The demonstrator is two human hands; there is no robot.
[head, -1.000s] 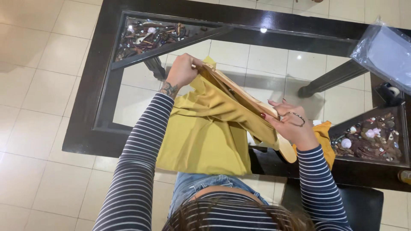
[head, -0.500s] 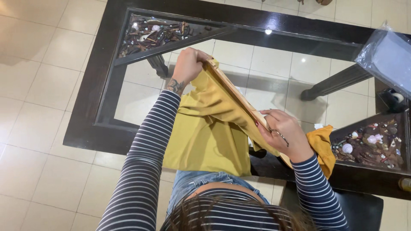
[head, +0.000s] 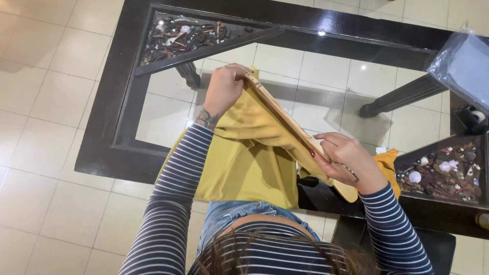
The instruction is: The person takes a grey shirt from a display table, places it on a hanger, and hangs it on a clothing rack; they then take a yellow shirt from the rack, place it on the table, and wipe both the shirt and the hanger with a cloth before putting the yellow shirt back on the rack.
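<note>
I see my left hand [head: 224, 89] closed in a grip on the upper end of a wooden hanger [head: 285, 119] at frame centre, my right hand [head: 344, 160] gripping its lower end. A mustard-yellow garment [head: 244, 158] drapes from it over the glass table [head: 109, 102].

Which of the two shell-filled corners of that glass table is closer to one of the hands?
The corner compartment at the near right, beside the right hand. The other compartment, at the far left, lies well beyond the left hand.
</note>
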